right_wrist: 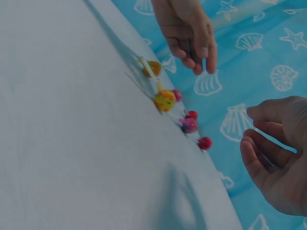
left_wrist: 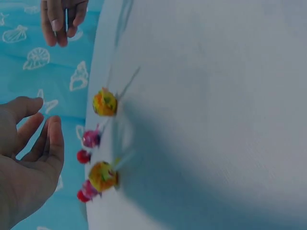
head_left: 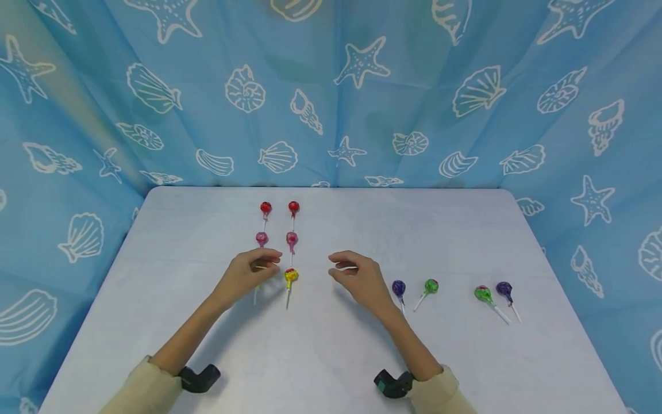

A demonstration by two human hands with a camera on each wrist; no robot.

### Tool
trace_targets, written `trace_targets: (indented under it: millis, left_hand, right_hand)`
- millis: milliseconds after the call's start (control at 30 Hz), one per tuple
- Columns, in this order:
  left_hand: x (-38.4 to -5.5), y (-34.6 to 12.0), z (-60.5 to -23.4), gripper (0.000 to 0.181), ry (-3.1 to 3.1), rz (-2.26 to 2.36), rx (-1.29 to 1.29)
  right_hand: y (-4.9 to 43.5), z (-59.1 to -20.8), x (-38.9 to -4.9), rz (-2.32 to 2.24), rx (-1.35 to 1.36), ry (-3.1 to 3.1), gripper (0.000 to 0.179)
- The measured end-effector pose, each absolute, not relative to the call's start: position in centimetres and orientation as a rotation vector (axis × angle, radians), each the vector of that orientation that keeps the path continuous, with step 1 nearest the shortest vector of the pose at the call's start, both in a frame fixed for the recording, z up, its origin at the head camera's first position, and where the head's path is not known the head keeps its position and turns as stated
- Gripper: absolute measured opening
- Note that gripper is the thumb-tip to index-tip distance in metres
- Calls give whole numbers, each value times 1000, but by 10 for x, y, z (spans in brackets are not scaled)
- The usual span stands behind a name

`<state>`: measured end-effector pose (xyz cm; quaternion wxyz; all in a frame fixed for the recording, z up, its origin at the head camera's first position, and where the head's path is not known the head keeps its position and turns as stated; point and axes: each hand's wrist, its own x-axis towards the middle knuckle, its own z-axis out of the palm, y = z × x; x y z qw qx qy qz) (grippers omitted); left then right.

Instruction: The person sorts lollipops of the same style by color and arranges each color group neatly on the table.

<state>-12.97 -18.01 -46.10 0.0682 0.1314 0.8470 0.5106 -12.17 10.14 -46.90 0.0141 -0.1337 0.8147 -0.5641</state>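
Two round yellow lollipops (head_left: 291, 275), red-flecked wrappers (left_wrist: 105, 103), pale sticks (head_left: 288, 299), left hand (head_left: 249, 271) relaxed, holding nothing, right hand (head_left: 362, 280) likewise

Head view: left hand (head_left: 249, 271) mostly hides yellow lollipop (head_left: 256, 294), 8 o'clock; right sleeve (head_left: 439, 395) cut off, 5 o'clock. Wrist-view lollipops (left_wrist: 105, 102) blurred.

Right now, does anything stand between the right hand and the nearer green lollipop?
Yes: in the head view, a purple lollipop lies between the right hand and that green lollipop. The hand is raised, so it could probably pass over.
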Motion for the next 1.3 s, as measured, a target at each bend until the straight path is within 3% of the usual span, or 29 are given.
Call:
trace_targets:
  millis: [433, 1300]
  left_hand:
    - [-120, -132, -457, 29, 2454, 1660, 524]
    - [-98, -38, -491, 34, 2281, 1755, 688]
  right_hand:
    - [179, -458, -102, -1704, -286, 2681, 26]
    - [307, -460, -65, -1277, -24, 3073, 26]
